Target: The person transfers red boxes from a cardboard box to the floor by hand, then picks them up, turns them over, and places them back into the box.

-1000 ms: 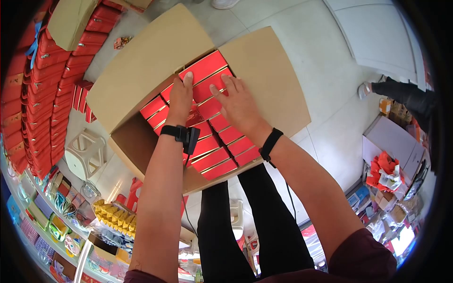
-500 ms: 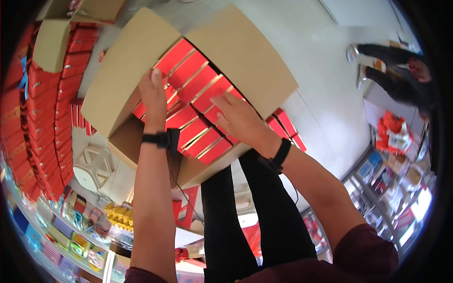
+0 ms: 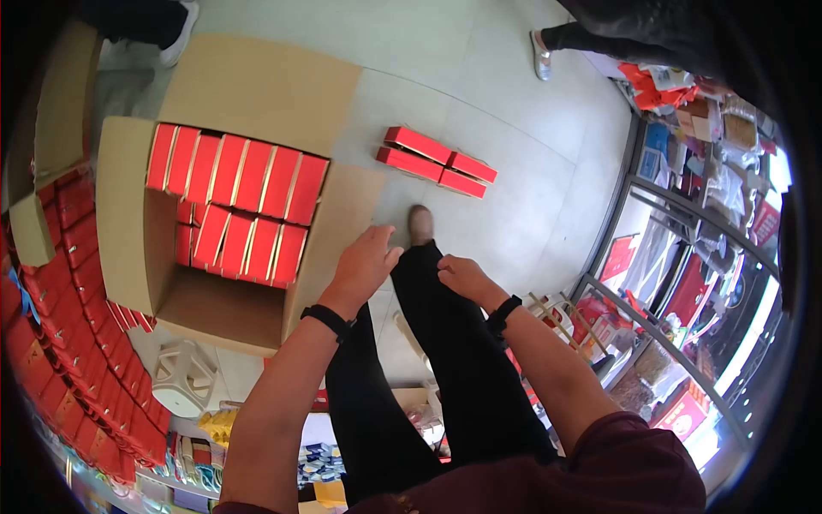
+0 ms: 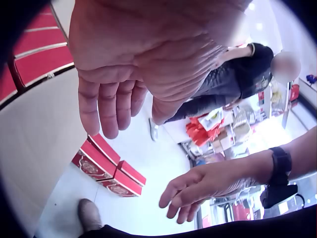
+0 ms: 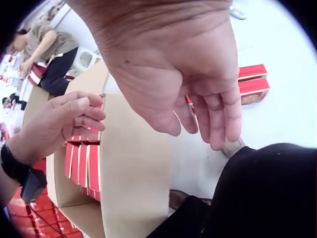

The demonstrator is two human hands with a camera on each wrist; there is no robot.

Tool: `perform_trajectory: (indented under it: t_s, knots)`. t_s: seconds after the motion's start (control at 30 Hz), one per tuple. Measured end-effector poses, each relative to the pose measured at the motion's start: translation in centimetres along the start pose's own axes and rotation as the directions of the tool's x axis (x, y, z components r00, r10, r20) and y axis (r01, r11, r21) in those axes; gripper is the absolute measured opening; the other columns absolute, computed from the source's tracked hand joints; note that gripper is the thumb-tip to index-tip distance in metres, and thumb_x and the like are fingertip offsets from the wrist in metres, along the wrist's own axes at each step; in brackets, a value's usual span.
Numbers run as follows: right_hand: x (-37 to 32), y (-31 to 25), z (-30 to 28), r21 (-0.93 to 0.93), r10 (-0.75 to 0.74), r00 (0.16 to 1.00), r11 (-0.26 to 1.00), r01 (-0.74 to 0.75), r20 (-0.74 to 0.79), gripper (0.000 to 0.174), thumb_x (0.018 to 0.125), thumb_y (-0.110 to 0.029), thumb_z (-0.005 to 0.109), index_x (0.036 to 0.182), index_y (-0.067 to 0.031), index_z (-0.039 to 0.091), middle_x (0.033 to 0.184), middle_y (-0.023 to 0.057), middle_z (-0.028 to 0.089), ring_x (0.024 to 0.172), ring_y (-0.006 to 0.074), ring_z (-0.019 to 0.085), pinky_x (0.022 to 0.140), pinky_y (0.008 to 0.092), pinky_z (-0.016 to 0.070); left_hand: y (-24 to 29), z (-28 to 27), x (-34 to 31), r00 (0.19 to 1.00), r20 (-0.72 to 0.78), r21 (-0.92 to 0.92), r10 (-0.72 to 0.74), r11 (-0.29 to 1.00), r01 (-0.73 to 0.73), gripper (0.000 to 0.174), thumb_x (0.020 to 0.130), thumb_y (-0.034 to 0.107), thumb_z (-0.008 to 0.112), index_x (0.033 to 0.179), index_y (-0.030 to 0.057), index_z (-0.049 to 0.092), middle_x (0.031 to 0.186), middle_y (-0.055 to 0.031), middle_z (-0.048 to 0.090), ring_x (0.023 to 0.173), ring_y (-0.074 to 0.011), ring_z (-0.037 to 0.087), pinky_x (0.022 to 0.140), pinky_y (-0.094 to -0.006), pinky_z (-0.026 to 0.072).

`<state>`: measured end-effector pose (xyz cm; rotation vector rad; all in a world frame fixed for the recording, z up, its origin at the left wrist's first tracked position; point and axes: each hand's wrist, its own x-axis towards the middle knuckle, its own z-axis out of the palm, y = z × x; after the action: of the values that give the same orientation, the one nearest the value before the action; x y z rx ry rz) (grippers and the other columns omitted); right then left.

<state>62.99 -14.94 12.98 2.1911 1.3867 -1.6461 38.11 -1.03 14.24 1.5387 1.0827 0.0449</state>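
My left hand hovers near the carton's right flap, holding nothing, its fingers loosely extended in the left wrist view. The right hand is over my right leg, also holding nothing; its fingers hang loosely in the right wrist view. To the left stands an open cardboard carton, its flaps spread. Inside, red boxes with pale gold edges stand in rows, and the near part of the carton has bare cardboard. Several more red boxes lie grouped on the floor beyond my foot, with patterned sides visible in the left wrist view.
Stacked red cases line the far left, with a white stool close to the carton. Glass shelving with goods runs along the right. Other people stand or sit nearby; a shoe shows at the top.
Both hands have left the boxes in the carton and come back toward my body, to the right of it. The view has turned right, bringing the boxes on the floor into full sight.
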Motion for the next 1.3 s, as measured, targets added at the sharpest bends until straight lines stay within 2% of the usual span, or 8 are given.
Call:
perform_trajectory:
  t_s: [0.2,0.27,0.47,0.53,0.63,1.0,1.2,1.3]
  knots:
    - [1.6,11.0,-0.7,0.095,0.118,0.992,0.989,-0.113,-0.047,0.028,0.091,-0.022,0.061,0.113,-0.0055,0.066,0.099,0.0202,0.073,0.096,0.0382,0.07,0.087,0.0429,0.0556,-4.4,7.8,12.2,0.972,-0.159,0.3,0.172,0.947,-0.118,0.05,0.084,0.014,0.071,0.13,0.0028,0.053,0.128,-0.0182,0.058,0.123,-0.037,0.055,0.103,-0.0443,0.0475]
    - [1.9,15.0,-1.2,0.193,0.22,0.975,0.956,-0.22,0.021,0.029,0.092,-0.023,0.062,0.114,-0.0056,0.066,0.098,0.02,0.074,0.096,0.0369,0.071,0.087,0.042,0.0556,-6.3,10.1,17.7,0.913,-0.208,0.507,0.352,0.837,-0.208,0.05,0.082,0.01,0.07,0.129,0.0031,0.054,0.128,-0.0161,0.058,0.123,-0.0367,0.055,0.104,-0.0444,0.0466]
    - [2.8,22.8,-4.2,0.512,0.316,0.946,0.802,-0.308,0.075,0.029,0.094,-0.019,0.061,0.116,0.0003,0.065,0.088,0.0092,0.072,0.084,0.014,0.068,0.076,0.0293,0.0532,-11.6,15.2,28.0,0.982,-0.116,0.866,0.149,0.5,0.026,0.047,0.086,0.01,0.066,0.131,0.0069,0.053,0.128,-0.0108,0.057,0.117,-0.0291,0.057,0.094,-0.0439,0.0489]
    - [2.8,24.4,-4.6,0.548,0.328,0.937,0.765,-0.34,0.122,0.03,0.096,-0.02,0.061,0.118,0.0,0.063,0.094,0.0072,0.069,0.087,0.014,0.068,0.076,0.0295,0.0541,-12.3,15.9,28.6,0.997,-0.083,0.911,0.002,0.405,0.075,0.046,0.089,0.011,0.064,0.133,0.0071,0.051,0.126,-0.0099,0.056,0.116,-0.0275,0.058,0.093,-0.0436,0.0488]
    - [3.3,25.3,-4.8,0.62,0.358,0.925,0.699,-0.356,0.128,0.03,0.096,-0.018,0.061,0.117,0.002,0.064,0.09,0.0072,0.07,0.083,0.0147,0.068,0.076,0.0294,0.0531,-13.4,16.5,28.6,0.994,-0.068,0.941,0.089,0.336,0.035,0.046,0.091,0.01,0.062,0.135,0.0071,0.049,0.123,-0.0096,0.055,0.115,-0.0273,0.058,0.092,-0.0441,0.0491]
    - [4.1,21.6,-6.9,0.58,0.268,0.958,0.767,-0.274,0.098,0.032,0.095,-0.021,0.061,0.117,0.0025,0.064,0.089,0.0095,0.07,0.082,0.0163,0.068,0.081,0.0307,0.0538,-11.0,18.6,23.1,0.997,-0.079,0.873,-0.005,0.482,0.071,0.041,0.083,0.018,0.07,0.12,0.0067,0.058,0.11,-0.0116,0.06,0.096,-0.0323,0.065,0.076,-0.0454,0.0565]
    - [4.5,16.4,-9.4,0.456,0.126,0.992,0.884,-0.104,-0.018,0.036,0.095,-0.023,0.063,0.124,-0.0014,0.062,0.098,0.0143,0.071,0.091,0.0216,0.068,0.085,0.0339,0.0538,-2.1,16.1,14.8,0.923,-0.245,0.466,-0.296,0.799,0.38,0.04,0.083,0.026,0.07,0.114,0.0037,0.06,0.101,-0.0186,0.064,0.099,-0.0374,0.068,0.083,-0.0508,0.0565]
    - [4.6,11.4,-11.5,0.333,0.029,0.988,0.942,0.022,-0.149,0.041,0.095,-0.024,0.065,0.13,-0.0035,0.058,0.103,0.0169,0.07,0.095,0.025,0.067,0.087,0.0362,0.0539,1.9,11.5,9.2,0.939,-0.216,0.01,-0.268,0.961,0.276,0.051,0.089,0.032,0.068,0.125,-0.0014,0.056,0.113,-0.0239,0.065,0.105,-0.0409,0.066,0.091,-0.049,0.0531]
